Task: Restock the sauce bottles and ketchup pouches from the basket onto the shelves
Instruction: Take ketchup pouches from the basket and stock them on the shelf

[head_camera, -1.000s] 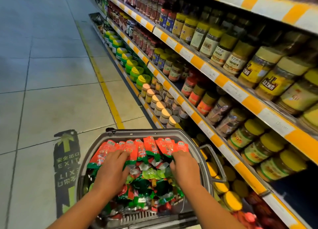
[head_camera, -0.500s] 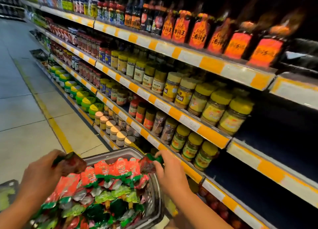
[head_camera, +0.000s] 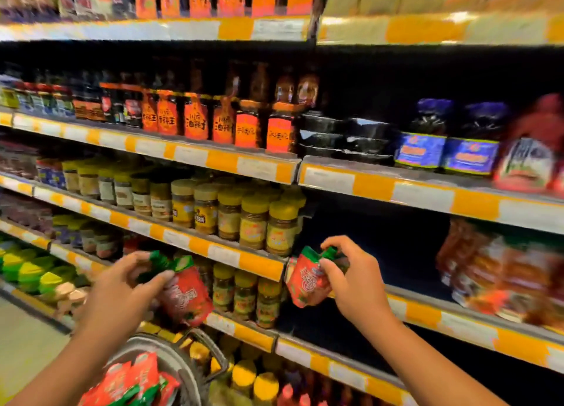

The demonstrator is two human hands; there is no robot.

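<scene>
Since a second ago both hands have left the basket (head_camera: pixel 171 356), each lifting out ketchup pouches. The left hand (head_camera: pixel 122 286) pinches pouches (head_camera: pixel 183 295) by their green tops above the basket; the right hand (head_camera: pixel 354 280) grips one pouch (head_camera: pixel 305 280) up and right of the basket, before the dark shelf gap (head_camera: pixel 381 253). Judgement: placement is imminent, and many pouches remain in the basket. Motion blur obscures labels; the left hand's pouch count is unclear; the basket is cut off below.

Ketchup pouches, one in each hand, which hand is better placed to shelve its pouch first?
Probably the right hand: its ketchup pouch is already level with the dark empty shelf bay. The left hand holds its pouch in front of stocked jars.
</scene>
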